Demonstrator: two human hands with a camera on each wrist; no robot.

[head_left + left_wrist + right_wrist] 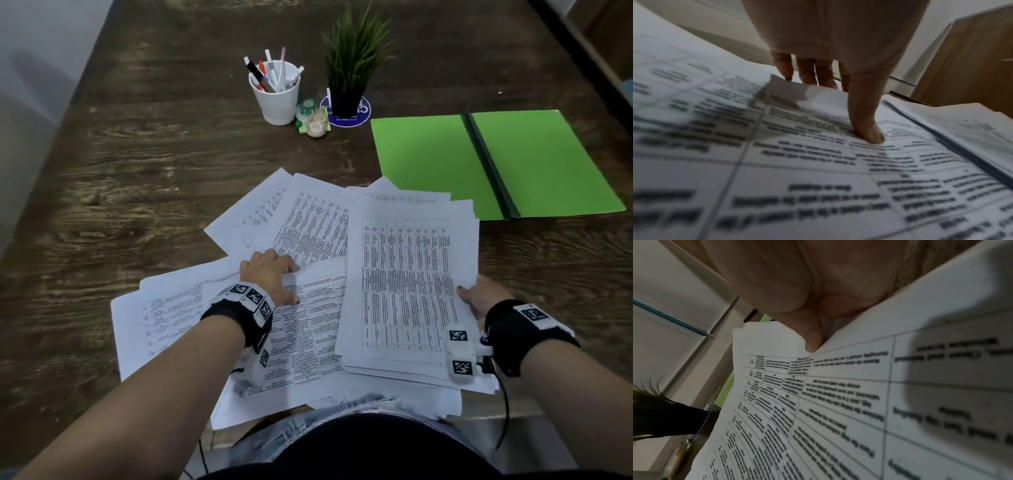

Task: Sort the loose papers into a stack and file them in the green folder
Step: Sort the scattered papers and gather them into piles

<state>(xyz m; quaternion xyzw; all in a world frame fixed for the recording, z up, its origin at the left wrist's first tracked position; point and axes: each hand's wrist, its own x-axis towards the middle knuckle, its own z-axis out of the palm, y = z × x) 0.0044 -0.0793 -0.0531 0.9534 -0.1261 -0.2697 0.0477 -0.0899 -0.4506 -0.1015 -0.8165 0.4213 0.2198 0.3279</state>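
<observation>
The stack (407, 284) lies at lower center-right of the head view, long axis running up-frame. The right hand (483, 298) grips its right edge, thumb on top. Loose papers (298, 222) fan to the left; the left hand (270, 277) pinches 1 sheet (308, 329), fingers curled over its far edge, thumb pressing down. The folder (428, 161) lies open at upper right, nearer the right hand. The sheet likely moves right, onto the stack.

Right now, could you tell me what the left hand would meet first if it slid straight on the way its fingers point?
Probably the loose papers beyond the left hand.
</observation>
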